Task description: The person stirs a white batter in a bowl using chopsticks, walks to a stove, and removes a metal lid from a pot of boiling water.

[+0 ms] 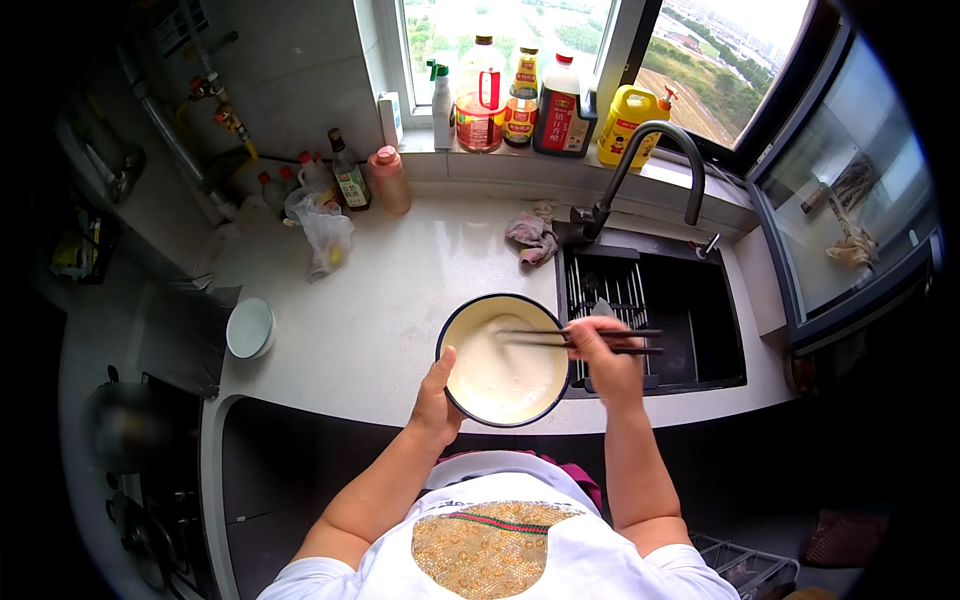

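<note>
A wide bowl with a dark blue rim holds a pale cream batter. It is at the front edge of the counter, just left of the sink. My left hand grips the bowl's left side, thumb over the rim. In my right hand is a pair of dark chopsticks, held at the bowl's right side. Their tips reach into the batter and look slightly blurred. What my left fingers do under the bowl is hidden.
The black sink with a drying rack and dark faucet lies right. A crumpled cloth sits behind the bowl. Left are a white bowl, a plastic bag and a stove. Several bottles line the windowsill.
</note>
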Available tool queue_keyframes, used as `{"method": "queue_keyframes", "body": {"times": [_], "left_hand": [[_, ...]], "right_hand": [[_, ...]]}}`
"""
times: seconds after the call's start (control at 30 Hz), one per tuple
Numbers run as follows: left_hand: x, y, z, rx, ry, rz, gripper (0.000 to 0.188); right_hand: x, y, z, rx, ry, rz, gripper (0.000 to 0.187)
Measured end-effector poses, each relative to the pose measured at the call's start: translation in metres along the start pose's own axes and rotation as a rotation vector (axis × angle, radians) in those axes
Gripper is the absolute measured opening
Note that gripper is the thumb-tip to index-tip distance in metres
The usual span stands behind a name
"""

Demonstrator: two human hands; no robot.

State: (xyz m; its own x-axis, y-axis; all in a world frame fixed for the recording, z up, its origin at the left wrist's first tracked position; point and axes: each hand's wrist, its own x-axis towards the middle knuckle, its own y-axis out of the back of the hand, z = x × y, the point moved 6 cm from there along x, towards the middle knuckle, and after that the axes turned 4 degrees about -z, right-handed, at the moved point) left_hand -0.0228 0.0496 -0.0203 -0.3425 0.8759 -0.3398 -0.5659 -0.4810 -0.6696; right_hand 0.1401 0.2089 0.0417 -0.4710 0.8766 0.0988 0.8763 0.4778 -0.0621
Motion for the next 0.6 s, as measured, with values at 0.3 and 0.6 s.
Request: {"method": "queue_keyframes", "body": {"times": [0.3,0.6], "left_hand": [[-0.003,0.005,0.003,-0.008,0.002,0.010,0.064],[-0.004,0.007,0.010,-0.016,0.014,0.005,0.062]], "right_hand": [[0.009,0.023,-0.006,-0.021,-0.083,0.068,0.011],[0.007,0.022,0.000,-0.062,-0.287,-0.047,0.013]]}}
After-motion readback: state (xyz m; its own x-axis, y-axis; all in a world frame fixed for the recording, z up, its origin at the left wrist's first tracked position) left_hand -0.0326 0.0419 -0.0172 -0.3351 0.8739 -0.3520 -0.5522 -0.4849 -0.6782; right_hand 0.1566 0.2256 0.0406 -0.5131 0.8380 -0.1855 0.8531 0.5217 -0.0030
